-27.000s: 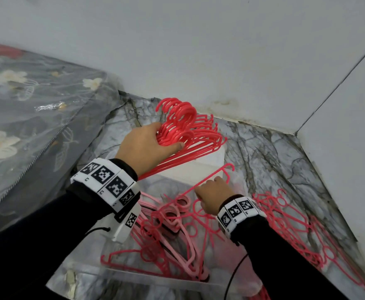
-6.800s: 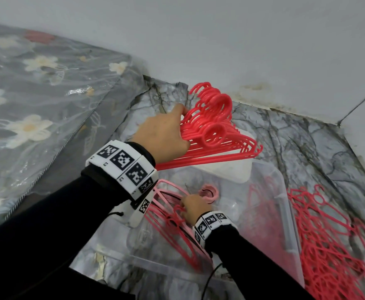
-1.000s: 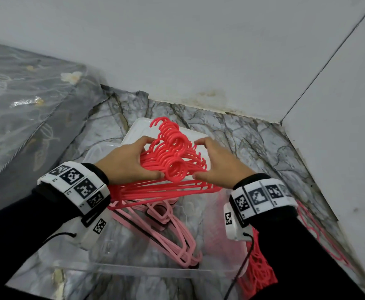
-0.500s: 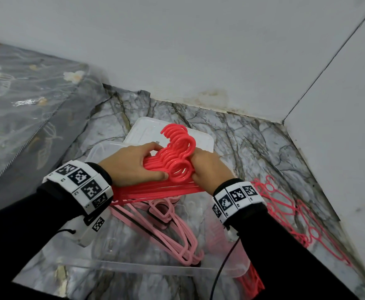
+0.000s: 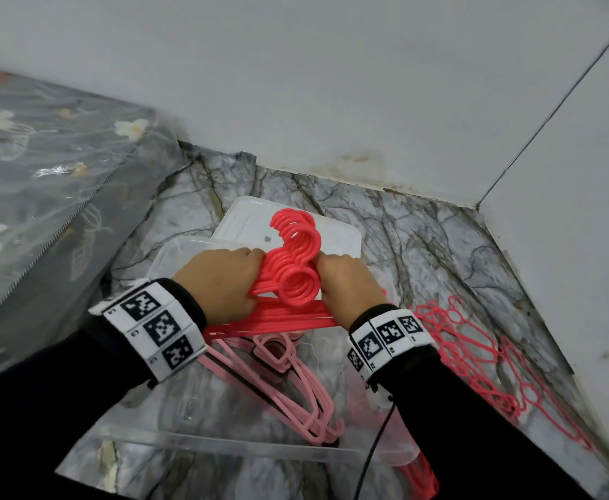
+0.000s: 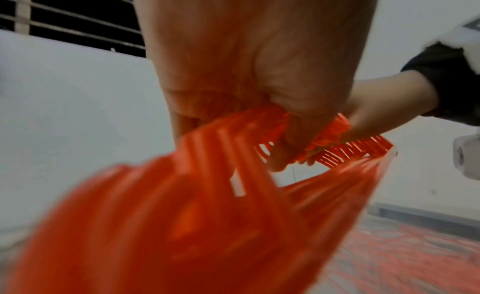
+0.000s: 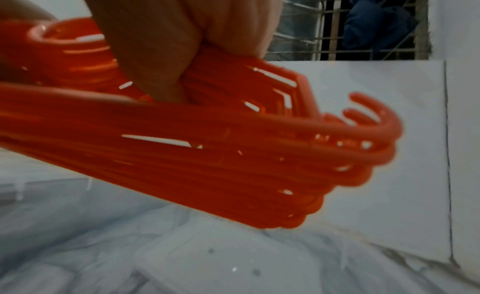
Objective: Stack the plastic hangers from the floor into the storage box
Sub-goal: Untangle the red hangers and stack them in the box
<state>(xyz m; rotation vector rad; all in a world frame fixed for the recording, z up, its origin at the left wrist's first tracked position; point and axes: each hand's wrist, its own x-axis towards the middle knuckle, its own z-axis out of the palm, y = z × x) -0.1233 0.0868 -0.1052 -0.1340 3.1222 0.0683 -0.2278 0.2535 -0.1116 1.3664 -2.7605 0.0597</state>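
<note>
Both hands, left hand [image 5: 220,283] and right hand [image 5: 350,286], grip red hanger bundle [image 5: 296,279].

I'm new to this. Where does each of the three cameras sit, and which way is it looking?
Head: worn on the head, looking down at the clear storage box; both hands and black sleeves show.
Left wrist: under the left hand, looking along it at the red hanger bundle.
Right wrist: under the right hand, looking along it towards the wall and a barred window.
Shared: all three show that bundle, gripped by both hands.
</note>
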